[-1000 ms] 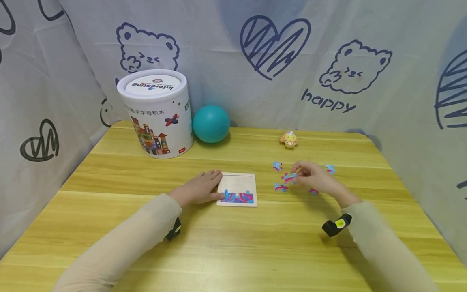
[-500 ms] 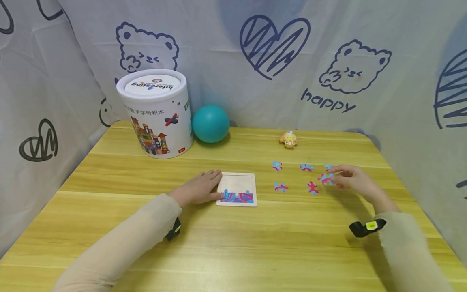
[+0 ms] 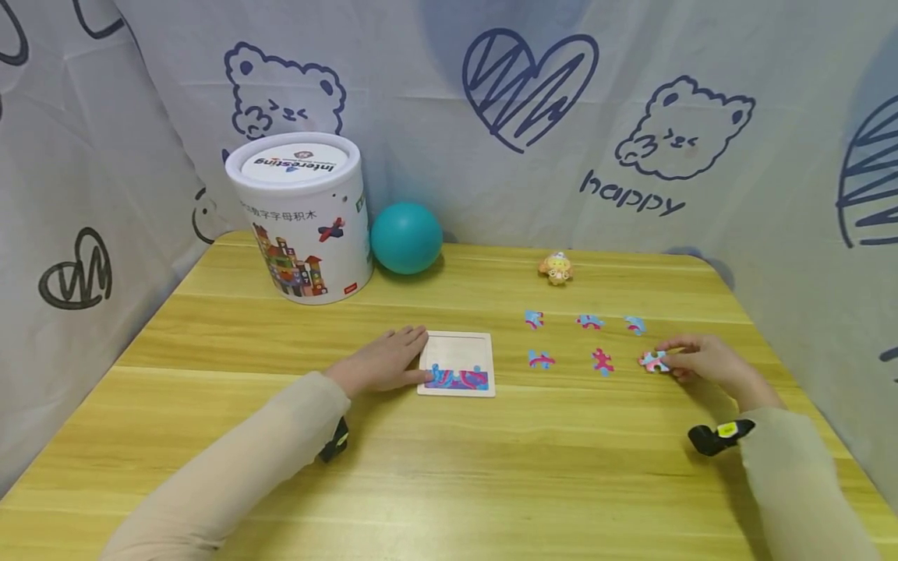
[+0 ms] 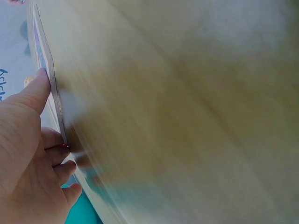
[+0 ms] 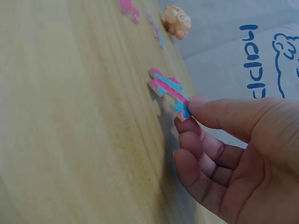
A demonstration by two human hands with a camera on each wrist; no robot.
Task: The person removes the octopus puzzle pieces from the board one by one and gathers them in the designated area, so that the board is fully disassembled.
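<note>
My right hand [image 3: 708,368] pinches a pink and blue jigsaw piece [image 3: 654,361] between thumb and fingers at the right end of the loose pieces. In the right wrist view that piece [image 5: 169,89] is tilted, with a shadow on the wood beside it. My left hand [image 3: 382,362] rests flat at the left edge of a small white puzzle tray [image 3: 456,348], its thumb over the lower corner. Joined purple, blue and pink pieces [image 3: 463,380] fill the tray's near strip; the rest of its base shows bare. The left wrist view has the thumb [image 4: 37,91] on the tray's edge.
Loose jigsaw pieces lie right of the tray in two rows, among them one piece [image 3: 541,359] and a pink one [image 3: 602,361]. Farther back stand a white tub [image 3: 302,226], a teal ball [image 3: 406,238] and a small figurine [image 3: 556,268]. A printed curtain [image 3: 421,117] hangs behind.
My right hand has carried the jigsaw piece from among the left loose pieces to the right end, lowering it toward the near row. The left hand and tray stay put.
</note>
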